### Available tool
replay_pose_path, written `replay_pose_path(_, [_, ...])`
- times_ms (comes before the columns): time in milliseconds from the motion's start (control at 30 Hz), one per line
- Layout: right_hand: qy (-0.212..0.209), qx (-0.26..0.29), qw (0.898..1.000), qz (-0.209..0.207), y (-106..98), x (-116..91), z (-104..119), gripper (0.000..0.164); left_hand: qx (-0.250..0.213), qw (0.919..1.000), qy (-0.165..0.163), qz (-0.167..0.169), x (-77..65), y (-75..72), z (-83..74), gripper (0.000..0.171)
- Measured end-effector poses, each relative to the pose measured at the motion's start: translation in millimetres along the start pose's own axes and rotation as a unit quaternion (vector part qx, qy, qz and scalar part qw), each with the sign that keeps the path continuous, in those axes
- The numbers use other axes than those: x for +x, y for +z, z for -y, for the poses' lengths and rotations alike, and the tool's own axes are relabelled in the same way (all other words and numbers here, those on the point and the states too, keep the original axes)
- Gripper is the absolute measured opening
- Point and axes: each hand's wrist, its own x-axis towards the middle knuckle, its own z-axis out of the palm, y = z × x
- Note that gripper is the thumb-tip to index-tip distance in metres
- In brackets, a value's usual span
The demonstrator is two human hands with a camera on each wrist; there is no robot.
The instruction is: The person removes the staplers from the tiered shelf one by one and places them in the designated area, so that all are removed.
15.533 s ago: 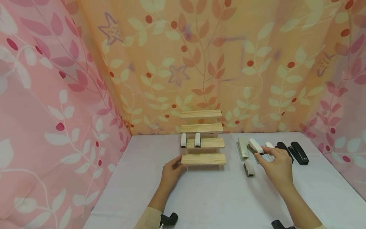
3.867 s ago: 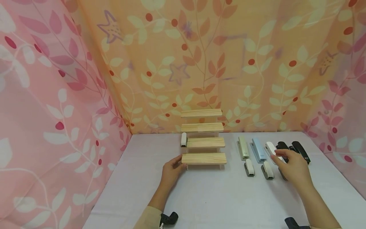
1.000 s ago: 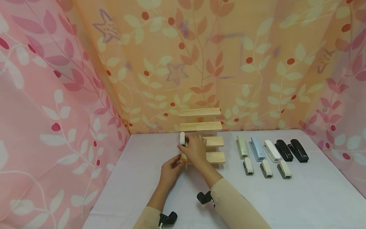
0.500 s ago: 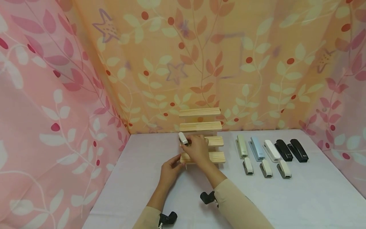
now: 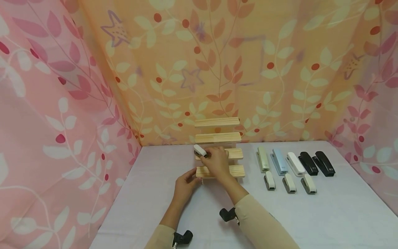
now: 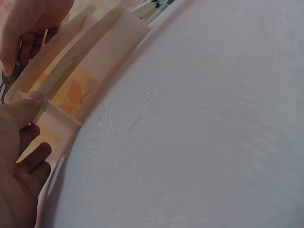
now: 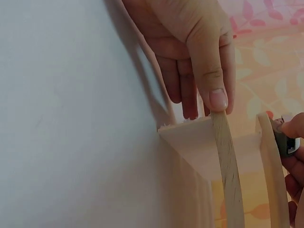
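Observation:
My left hand [image 5: 184, 186] pinches the left end of the lowest board of a wooden stepped rack [image 5: 237, 171]; in the left wrist view its thumb [image 6: 32, 97] lies on the board's end. A small white stapler [image 5: 200, 150] with a dark grey base is gripped by the fingers of my right hand [image 5: 217, 162], tilted, over the left end of the second board from the bottom. The right wrist view shows the stapler's dark end [image 7: 289, 146] at the frame's edge, beside a board. Whether it touches the board I cannot tell.
Right of the rack stand a green stapler [image 5: 263, 159], a blue one [image 5: 279, 162], a white one [image 5: 295, 164] and two black ones [image 5: 308, 163]. Before them is a row of small white staplers [image 5: 289, 183]. A patterned curtain [image 5: 174, 69] hangs behind the white table [image 5: 248, 214].
Earlier, two small staplers stood on the second board; one joined the front row at right. My right hand then came to the last one and turned it askew. The left hand stayed.

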Motion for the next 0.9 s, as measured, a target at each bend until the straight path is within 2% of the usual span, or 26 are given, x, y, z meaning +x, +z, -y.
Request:
replay_pose_path(200, [-0.006, 0.010, 1.000, -0.002, -4, 0, -7, 0.034, 0.000, 1.0000, -0.007, 0.002, -0.6, 0.0, 0.0, 0.056])
replay_pose_path(367, [-0.017, 0.019, 1.000, -0.008, -16, 0, -12, 0.034, 0.000, 0.9999, -0.013, 0.005, -0.3, -0.2, -1.2, 0.056])
replay_pose_path(600, [-0.024, 0.048, 0.999, -0.010, -47, -4, -19, 0.031, -0.001, 0.9999, -0.013, 0.004, -0.9, 0.2, -3.7, 0.057])
replay_pose_path(900, [-0.047, 0.051, 0.997, -0.021, -94, -12, -35, 0.032, -0.002, 0.9999, -0.013, 0.001, -2.1, 0.3, -4.3, 0.057])
